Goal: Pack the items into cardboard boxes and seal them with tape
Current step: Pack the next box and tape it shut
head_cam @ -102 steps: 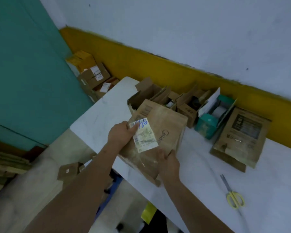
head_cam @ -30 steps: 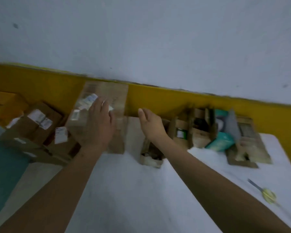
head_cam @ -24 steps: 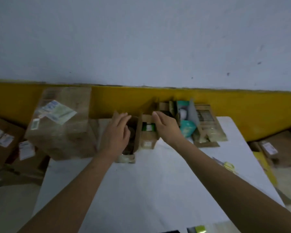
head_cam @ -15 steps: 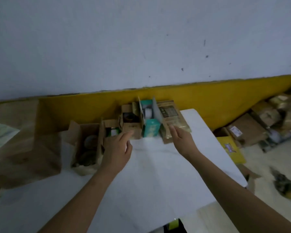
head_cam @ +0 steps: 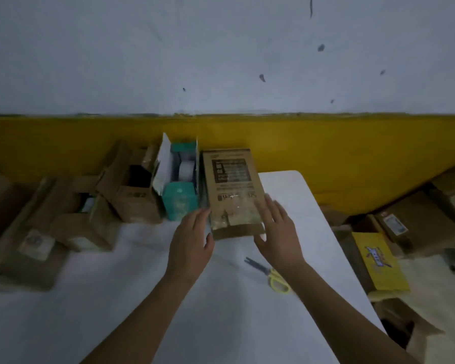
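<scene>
Flanking the near end of the printed cardboard box [head_cam: 231,190], which lies between them on the table [head_cam: 142,298], left grip [head_cam: 192,248] and right grip [head_cam: 279,237] are spread, fingers straight. Yellow-handled scissors [head_cam: 271,274] lie beside the right wrist.

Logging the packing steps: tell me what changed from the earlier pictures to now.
Both hands let go of the labelled brown parcel, now lying at the left end of the table, and moved right along the row. The left hand and right hand now flank the flat printed carton, open, gripping nothing. The teal box, carton and scissors stayed put.
</scene>
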`<move>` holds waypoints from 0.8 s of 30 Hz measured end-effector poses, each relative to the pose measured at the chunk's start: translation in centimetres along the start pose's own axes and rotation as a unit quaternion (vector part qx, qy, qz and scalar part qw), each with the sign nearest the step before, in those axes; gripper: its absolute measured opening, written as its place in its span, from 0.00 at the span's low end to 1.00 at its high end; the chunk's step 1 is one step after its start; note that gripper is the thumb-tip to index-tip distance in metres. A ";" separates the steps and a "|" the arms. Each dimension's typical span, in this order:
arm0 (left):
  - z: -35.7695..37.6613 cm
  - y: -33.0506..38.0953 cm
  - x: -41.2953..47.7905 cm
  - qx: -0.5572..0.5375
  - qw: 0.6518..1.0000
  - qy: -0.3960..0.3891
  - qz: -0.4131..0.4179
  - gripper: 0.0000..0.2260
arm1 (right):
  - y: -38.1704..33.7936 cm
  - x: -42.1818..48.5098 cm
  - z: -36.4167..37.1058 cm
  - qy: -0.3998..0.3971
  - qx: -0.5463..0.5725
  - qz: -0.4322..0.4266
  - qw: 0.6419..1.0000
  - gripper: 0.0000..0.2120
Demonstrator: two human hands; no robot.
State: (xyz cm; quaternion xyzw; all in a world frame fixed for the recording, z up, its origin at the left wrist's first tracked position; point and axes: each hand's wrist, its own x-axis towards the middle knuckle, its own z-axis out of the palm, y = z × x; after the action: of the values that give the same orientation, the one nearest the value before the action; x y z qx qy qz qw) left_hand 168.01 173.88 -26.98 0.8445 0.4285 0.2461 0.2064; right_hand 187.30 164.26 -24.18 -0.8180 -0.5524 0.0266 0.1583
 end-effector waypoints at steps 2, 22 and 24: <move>3.8 -0.7 1.1 0.019 0.999 0.031 -0.001 0.33 | 1.3 1.7 2.9 0.009 -0.045 -0.063 0.997 0.34; -3.2 8.4 2.0 -0.096 0.933 0.283 0.198 0.16 | -0.7 -1.0 -5.9 0.343 -0.041 -0.066 0.936 0.15; -4.9 8.7 -0.9 -0.160 0.913 0.296 0.230 0.16 | -1.9 -4.3 -7.3 0.354 -0.038 -0.101 0.929 0.14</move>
State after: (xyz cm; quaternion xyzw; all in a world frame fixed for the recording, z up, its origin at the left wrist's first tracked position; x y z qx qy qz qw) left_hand 170.09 169.00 -18.44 0.7638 0.2192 0.5908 0.1399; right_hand 185.48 159.30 -17.24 -0.7196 -0.5410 -0.3015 0.3142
